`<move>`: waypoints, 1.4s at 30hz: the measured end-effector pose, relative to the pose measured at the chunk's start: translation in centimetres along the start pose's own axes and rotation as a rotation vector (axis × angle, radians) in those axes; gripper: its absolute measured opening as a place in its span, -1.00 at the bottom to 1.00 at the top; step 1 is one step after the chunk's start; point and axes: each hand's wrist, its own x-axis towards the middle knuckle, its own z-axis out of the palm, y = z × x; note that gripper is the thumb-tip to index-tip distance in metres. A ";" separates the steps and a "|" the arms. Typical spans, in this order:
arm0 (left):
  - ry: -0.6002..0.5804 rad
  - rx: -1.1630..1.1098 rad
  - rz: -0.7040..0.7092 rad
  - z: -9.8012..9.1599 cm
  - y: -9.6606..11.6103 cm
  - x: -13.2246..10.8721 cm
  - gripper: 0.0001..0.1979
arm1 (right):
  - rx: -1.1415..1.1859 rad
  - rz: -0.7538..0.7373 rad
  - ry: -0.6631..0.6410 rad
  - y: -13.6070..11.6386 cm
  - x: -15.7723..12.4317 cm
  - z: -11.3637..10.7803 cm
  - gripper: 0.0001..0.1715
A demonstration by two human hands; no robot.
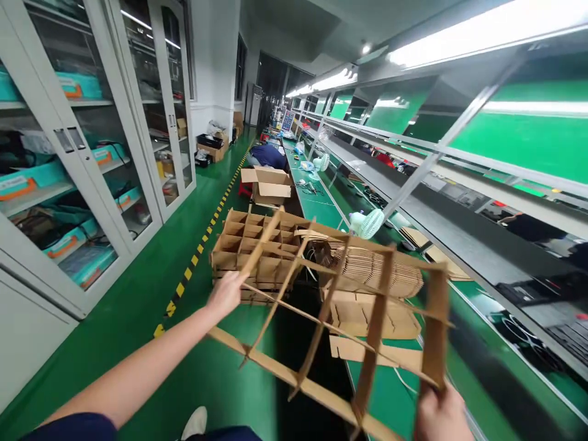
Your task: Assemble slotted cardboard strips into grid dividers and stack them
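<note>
Between my two hands hangs a cardboard divider grid (321,321), made of slotted strips crossing each other. My left hand (225,295) is closed on its left end strip. At the lower right, my right hand (443,413) grips the opposite end strip; it is partly blurred and cut by the frame's bottom edge. Behind the grid, to the left, stands a stack of assembled cardboard dividers (257,242). A row of flat cardboard strips (362,266) is packed together on the bench, with more loose strips (372,315) in front, partly hidden by the grid.
A green-topped workbench (321,205) runs away on the right, with small fans (367,223) on it. An open cardboard box (271,187) sits beyond the stack, near a bent-over person (269,156). Glass-door cabinets (82,153) line the left. Yellow-black tape (197,251) marks the floor.
</note>
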 end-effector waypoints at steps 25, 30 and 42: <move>-0.290 0.377 -0.495 14.0 -38.6 22.2 -0.44 | -0.009 -0.301 -0.548 -51.1 22.6 34.7 -0.49; -0.384 0.330 -0.532 16.8 -40.4 23.4 -0.45 | -0.162 -0.466 -0.549 -53.6 28.4 32.3 -0.53; -0.334 0.296 -0.426 15.3 -40.3 23.3 -0.50 | -0.739 -0.741 -0.767 -50.5 41.3 33.8 -0.01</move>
